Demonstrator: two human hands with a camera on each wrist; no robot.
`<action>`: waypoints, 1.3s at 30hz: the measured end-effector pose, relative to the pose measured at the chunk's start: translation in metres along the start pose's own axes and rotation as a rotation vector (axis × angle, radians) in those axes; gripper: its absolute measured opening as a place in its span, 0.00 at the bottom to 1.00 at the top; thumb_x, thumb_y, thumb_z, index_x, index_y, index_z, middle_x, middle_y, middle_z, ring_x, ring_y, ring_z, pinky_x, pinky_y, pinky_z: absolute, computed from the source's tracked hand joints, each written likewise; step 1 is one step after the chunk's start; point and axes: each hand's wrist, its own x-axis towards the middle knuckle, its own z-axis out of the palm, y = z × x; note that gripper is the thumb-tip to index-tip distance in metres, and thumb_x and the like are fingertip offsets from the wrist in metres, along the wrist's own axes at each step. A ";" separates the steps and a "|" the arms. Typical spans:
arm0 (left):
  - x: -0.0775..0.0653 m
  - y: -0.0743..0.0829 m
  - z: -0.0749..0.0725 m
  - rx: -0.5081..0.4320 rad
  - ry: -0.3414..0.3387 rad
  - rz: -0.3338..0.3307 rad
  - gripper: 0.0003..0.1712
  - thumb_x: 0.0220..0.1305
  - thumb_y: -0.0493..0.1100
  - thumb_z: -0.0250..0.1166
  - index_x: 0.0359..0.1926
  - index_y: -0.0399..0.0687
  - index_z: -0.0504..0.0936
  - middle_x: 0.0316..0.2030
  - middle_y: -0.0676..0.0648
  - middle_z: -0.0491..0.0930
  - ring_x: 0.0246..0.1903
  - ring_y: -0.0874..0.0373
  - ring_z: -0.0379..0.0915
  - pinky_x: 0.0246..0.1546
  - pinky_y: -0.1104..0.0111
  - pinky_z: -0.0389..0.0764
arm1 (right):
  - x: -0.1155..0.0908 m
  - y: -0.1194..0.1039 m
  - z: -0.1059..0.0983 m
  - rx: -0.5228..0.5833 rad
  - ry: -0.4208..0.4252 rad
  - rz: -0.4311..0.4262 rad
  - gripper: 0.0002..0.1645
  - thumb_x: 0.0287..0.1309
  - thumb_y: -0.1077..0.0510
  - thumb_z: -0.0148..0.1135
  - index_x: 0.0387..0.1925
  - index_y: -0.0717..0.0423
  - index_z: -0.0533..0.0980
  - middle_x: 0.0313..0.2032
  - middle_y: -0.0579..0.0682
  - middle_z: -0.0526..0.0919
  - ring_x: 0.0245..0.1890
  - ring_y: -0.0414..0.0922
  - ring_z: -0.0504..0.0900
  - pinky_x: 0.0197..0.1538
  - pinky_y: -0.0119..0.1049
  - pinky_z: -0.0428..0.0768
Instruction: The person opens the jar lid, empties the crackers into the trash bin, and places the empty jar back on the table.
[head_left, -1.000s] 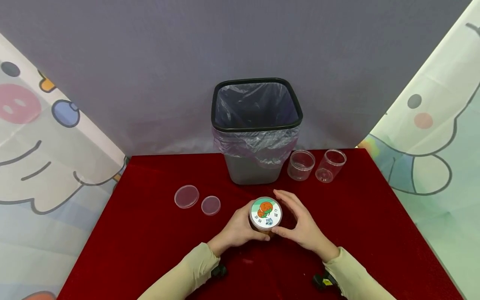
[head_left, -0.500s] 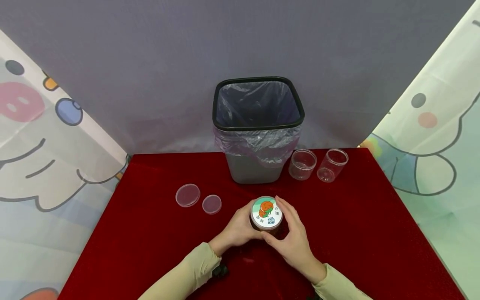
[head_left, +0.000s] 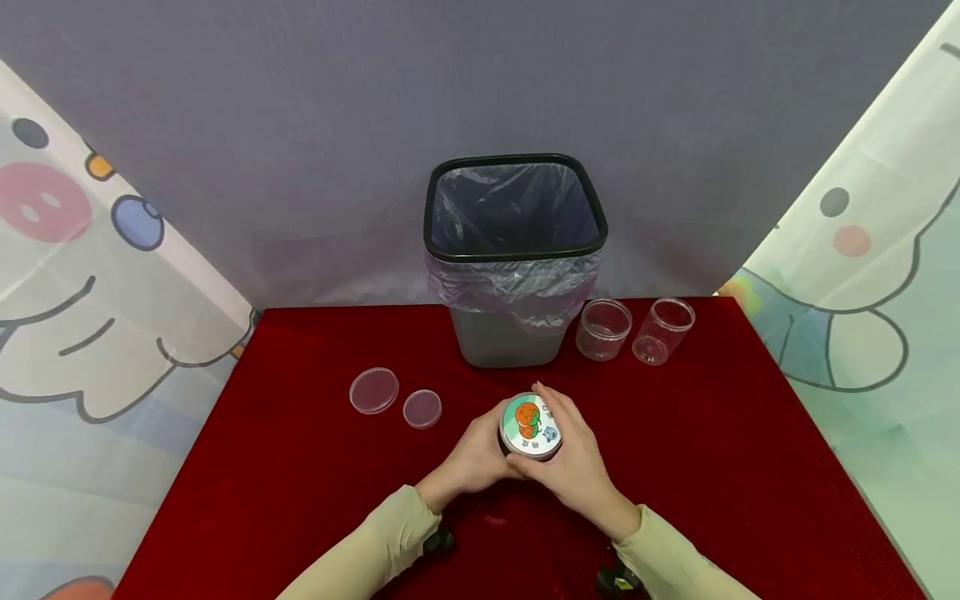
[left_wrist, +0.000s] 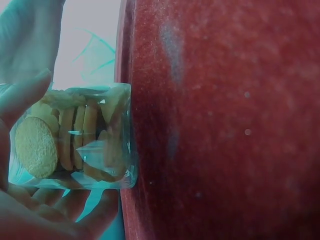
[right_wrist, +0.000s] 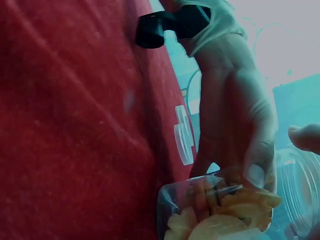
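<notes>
A clear plastic jar (left_wrist: 117, 145) of round cookies (left_wrist: 36, 147) stands upright on the red cloth, near the front middle. Its round lid (head_left: 521, 429) bears a white and green label with orange persimmons. My left hand (head_left: 474, 454) grips the jar's body, and its thumb lies against the wall in the right wrist view. My right hand (head_left: 576, 471) holds the lid by its edge, thumb at the near side and fingers at the far side. The right wrist view shows just a fingertip of the right hand, by the lid.
A grey bin (head_left: 510, 333) lined with a plastic bag stands behind the jar. Two clear topless jars, a wide one (head_left: 602, 331) and a narrow one (head_left: 663, 332), are right of it. To the left lie a larger clear lid (head_left: 374, 391) and a smaller lid (head_left: 422, 409).
My right hand has moved left and closed around the lid's edge. The lid's label has turned anticlockwise as seen from above. My left hand has stayed on the jar.
</notes>
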 end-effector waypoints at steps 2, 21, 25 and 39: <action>0.000 0.000 0.000 -0.009 -0.001 -0.003 0.59 0.40 0.42 0.85 0.73 0.54 0.64 0.64 0.55 0.73 0.62 0.62 0.68 0.64 0.63 0.67 | 0.002 0.001 -0.002 0.018 -0.014 0.000 0.59 0.42 0.49 0.84 0.74 0.45 0.62 0.68 0.46 0.66 0.63 0.45 0.71 0.61 0.47 0.71; -0.001 0.000 0.002 -0.049 -0.003 -0.016 0.56 0.42 0.47 0.84 0.72 0.61 0.64 0.59 0.59 0.75 0.59 0.63 0.70 0.62 0.63 0.70 | 0.009 0.012 -0.006 0.097 -0.066 -0.106 0.55 0.38 0.60 0.85 0.70 0.53 0.68 0.67 0.49 0.69 0.63 0.50 0.71 0.63 0.27 0.64; 0.000 0.000 0.002 -0.054 -0.015 0.013 0.59 0.41 0.47 0.85 0.73 0.64 0.61 0.60 0.60 0.74 0.60 0.63 0.70 0.62 0.63 0.69 | 0.011 0.014 -0.008 0.131 -0.081 -0.130 0.54 0.42 0.57 0.83 0.71 0.50 0.67 0.68 0.49 0.68 0.65 0.48 0.70 0.64 0.29 0.65; -0.001 -0.001 0.001 -0.012 -0.009 -0.031 0.59 0.39 0.49 0.85 0.72 0.61 0.63 0.58 0.60 0.75 0.56 0.63 0.72 0.59 0.64 0.71 | 0.017 -0.005 -0.022 0.125 -0.064 -0.094 0.53 0.40 0.66 0.82 0.69 0.60 0.67 0.67 0.57 0.68 0.61 0.54 0.72 0.60 0.26 0.67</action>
